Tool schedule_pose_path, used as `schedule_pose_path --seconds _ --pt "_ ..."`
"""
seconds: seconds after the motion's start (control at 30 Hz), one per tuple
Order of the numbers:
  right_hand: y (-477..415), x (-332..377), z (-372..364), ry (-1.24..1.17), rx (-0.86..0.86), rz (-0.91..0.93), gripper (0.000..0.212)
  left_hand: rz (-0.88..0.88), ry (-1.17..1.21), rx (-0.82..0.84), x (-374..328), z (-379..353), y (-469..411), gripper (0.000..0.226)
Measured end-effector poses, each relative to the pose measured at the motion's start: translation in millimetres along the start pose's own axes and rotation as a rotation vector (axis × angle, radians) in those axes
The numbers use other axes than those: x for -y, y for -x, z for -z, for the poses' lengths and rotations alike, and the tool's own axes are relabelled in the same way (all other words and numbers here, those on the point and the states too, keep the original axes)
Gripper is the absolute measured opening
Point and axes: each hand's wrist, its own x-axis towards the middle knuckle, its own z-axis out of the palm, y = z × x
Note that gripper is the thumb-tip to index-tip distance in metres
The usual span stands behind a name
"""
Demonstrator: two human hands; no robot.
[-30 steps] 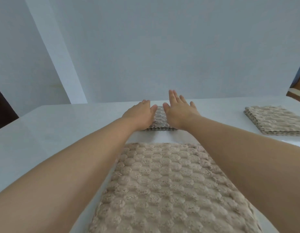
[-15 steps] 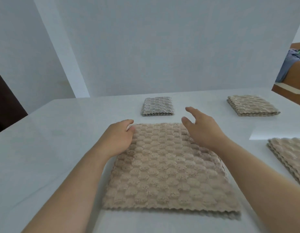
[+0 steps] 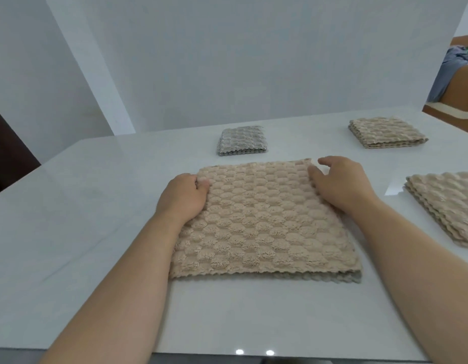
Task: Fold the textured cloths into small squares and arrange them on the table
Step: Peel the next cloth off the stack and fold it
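A beige textured cloth [image 3: 261, 222] lies flat on the white table [image 3: 70, 232] in front of me, two layers showing along its near edge. My left hand [image 3: 184, 198] pinches its far left corner, thumb on top and fingers curled. At the far right corner my right hand [image 3: 341, 183] has its thumb on the cloth, while its fingers curve loosely above the edge. A small folded grey square [image 3: 242, 140] sits just beyond the cloth. Farther right at the back is a folded beige square [image 3: 386, 132].
A stack of unfolded beige cloths [image 3: 448, 206] lies at the right edge of the table. A white wall rises behind the table's far edge. Another person's clothing and furniture [image 3: 456, 74] show at the upper right.
Both hands drew back from the folded grey square, which stays at the back. They have come down onto the far corners of the beige cloth.
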Motion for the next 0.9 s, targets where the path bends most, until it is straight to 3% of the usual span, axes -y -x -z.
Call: schedule_pose_path --seconds 0.33,0.6,0.9 --pt "-5 0 -11 0.079 0.045 0.006 0.038 -0.02 -0.01 -0.059 -1 -1 3 0.038" --pt "-10 3 -15 0.032 -0.05 0.093 0.026 -0.054 0.07 -0.108 -3 6 12 0.04" --pt "-2 15 -3 -0.114 -0.157 0.19 0.017 -0.131 0.186 -0.181 -8 13 18 0.027"
